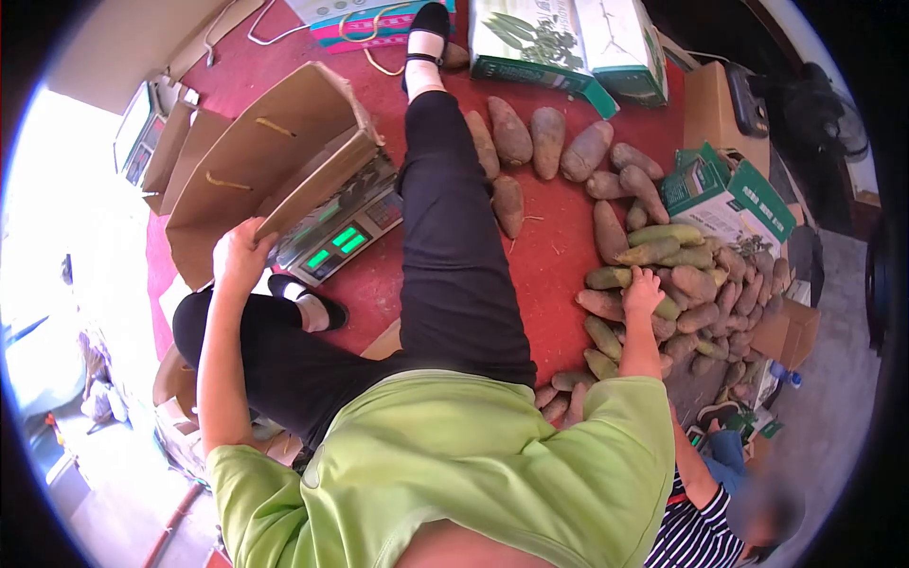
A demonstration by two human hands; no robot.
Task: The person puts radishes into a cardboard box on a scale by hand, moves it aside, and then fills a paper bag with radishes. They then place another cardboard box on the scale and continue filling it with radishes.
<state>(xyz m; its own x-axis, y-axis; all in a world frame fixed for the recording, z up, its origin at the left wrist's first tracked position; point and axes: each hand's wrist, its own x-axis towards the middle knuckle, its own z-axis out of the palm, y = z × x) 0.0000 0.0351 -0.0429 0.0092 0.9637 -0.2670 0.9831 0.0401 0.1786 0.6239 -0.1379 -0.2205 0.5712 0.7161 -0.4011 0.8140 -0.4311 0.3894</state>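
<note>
My left hand (241, 254) is closed on the near edge of an open cardboard box (256, 156) with rope handles. The box rests on a digital scale (343, 241) with lit green figures; what lies inside it is mostly out of sight. On my right side, my right hand (644, 292) reaches into a heap of root vegetables (699, 317), some green, some reddish-brown. Its fingers curl over a green root vegetable (608, 276), which is partly hidden by the hand. Longer green ones (663, 237) lie just beyond.
Large reddish roots (547, 142) lie in an arc on the red mat (559, 227). Green-and-white cartons (530, 47) stand at the back, and another open carton (729, 199) sits beside the heap. A person in a striped shirt (696, 530) is at lower right.
</note>
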